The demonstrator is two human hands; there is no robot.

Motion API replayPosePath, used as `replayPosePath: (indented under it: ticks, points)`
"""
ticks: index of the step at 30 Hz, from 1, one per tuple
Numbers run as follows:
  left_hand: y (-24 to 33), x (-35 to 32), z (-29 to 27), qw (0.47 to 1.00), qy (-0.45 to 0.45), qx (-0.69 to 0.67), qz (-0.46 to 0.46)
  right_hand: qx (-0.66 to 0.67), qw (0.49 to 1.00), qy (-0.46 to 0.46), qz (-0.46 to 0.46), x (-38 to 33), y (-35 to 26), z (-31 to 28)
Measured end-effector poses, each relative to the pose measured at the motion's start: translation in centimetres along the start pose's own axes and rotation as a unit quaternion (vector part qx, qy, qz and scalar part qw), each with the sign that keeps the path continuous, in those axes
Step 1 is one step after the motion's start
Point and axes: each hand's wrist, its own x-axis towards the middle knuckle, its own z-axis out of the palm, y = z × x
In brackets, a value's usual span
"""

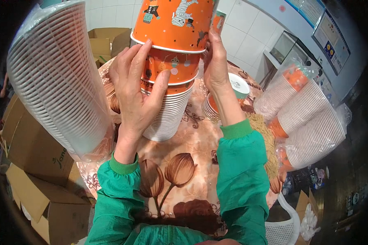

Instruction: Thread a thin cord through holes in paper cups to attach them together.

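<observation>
A tall stack of nested paper cups (167, 116) with white rims stands in front of me. At its upper end an orange paper cup (173, 67) with cartoon figures shows, and over that sits a larger-looking orange cup (171, 28) with a mummy print. My left hand (137, 87) is closed round the left side, its thumb on the lower orange cup and its fingertips at the upper cup's rim. My right hand (216, 61) grips the upper cup's right side; some of its fingers are hidden behind it. The top of the stack leaves the picture.
A tall plastic-wrapped cup stack (59, 81) leans at the left; several more bagged cup stacks (310, 110) lie at the right. Shorter cups with a white lid-like top (238, 83) stand beside tan twine (259, 134). Cardboard boxes (41, 200) and a white chair (284, 228) flank the flowered tablecloth (200, 163).
</observation>
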Motion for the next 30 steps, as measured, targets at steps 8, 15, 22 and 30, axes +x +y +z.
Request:
replayPosePath:
  ticks: [8, 15, 22, 30]
  points:
    - [0.6, 0.2, 0.0, 0.997, -0.023, 0.054, 0.053, 0.080, 0.997, 0.003, -0.012, 0.0, -0.6, -0.6]
    - [-0.1, 0.7, -0.2, 0.998, -0.041, 0.029, 0.036, 0.138, 0.989, -0.043, -0.040, 3.5, -0.2, 0.2]
    - [0.2, 1.2, -0.8, 0.996, -0.024, -0.002, 0.087, 0.065, 0.991, -0.057, -0.107, 2.7, -2.8, 0.5]
    - [5.0, 0.2, -0.8, 0.989, -0.034, -0.073, 0.126, 0.043, 0.977, 0.056, -0.201, -6.4, -4.4, -3.2]
